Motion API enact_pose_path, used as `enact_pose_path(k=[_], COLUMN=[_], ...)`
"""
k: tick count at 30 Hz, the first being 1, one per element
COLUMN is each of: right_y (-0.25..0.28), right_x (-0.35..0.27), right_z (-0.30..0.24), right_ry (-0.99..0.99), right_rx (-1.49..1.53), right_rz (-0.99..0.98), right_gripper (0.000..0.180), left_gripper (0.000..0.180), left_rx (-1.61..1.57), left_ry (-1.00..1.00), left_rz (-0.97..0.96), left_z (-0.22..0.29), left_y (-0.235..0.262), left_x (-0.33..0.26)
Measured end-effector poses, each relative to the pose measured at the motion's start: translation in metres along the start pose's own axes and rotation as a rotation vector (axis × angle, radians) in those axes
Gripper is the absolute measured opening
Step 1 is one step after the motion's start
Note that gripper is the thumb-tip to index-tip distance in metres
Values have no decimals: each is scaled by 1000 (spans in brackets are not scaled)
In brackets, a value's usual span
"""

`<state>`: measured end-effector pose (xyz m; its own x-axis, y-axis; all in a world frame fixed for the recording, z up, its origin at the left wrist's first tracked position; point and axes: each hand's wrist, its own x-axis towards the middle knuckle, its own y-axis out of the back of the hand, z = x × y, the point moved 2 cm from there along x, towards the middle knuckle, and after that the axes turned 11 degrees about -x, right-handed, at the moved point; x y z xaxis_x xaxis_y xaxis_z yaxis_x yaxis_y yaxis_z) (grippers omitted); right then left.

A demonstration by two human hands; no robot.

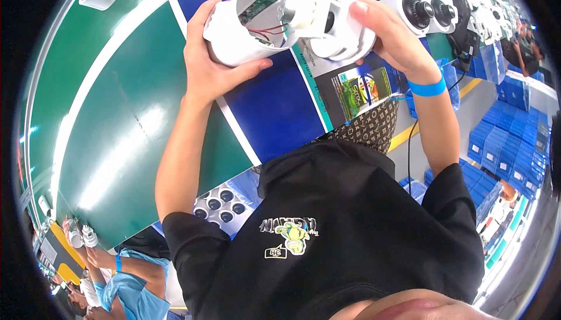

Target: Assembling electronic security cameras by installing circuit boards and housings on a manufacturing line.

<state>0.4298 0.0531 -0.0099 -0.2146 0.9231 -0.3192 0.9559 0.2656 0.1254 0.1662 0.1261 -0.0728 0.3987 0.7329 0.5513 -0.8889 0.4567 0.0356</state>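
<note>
Held above the far edge of the green bench (117, 144): a white cylindrical plastic camera housing (239, 33), open mouth up and facing right, wrapped by the left hand (210, 63), fingers (201, 19) curled round its back; just right of that mouth, touching or nearly so, a white rounded camera front piece (333, 25), clasped from the right by the right hand (391, 33), fingers (365, 10) pressed over its top. Long axes roughly in line, left to right; red wires (272, 30) bridging the gap.

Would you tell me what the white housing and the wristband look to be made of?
White housing: probably moulded plastic with a smooth, slightly glossy finish, judging by its soft highlights and thin, even rim.
Blue wristband: seemingly soft rubber or silicone, matte; it hugs the wrist with no weave visible.
</note>
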Motion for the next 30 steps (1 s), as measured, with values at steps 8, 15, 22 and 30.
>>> enact_pose_path(k=[8, 15, 22, 30], right_y=[-15, -45, -59, -65], right_x=[10, 19, 22, 13], right_z=[-44, -93, -90, -96], right_ry=[-141, 354, 432, 895], right_rx=[-331, -1248, -1137, -921], right_rz=[80, -67, 217, 328], right_gripper=[53, 26, 44, 51], left_gripper=[104, 101, 103, 104], left_rx=[90, 116, 13, -117], left_ry=[-43, -36, 64, -59], left_rz=[-83, -119, -83, 8], left_z=[1, 2, -4, -6], left_y=[-4, 0, 2, 5], left_x=[1, -2, -3, -16])
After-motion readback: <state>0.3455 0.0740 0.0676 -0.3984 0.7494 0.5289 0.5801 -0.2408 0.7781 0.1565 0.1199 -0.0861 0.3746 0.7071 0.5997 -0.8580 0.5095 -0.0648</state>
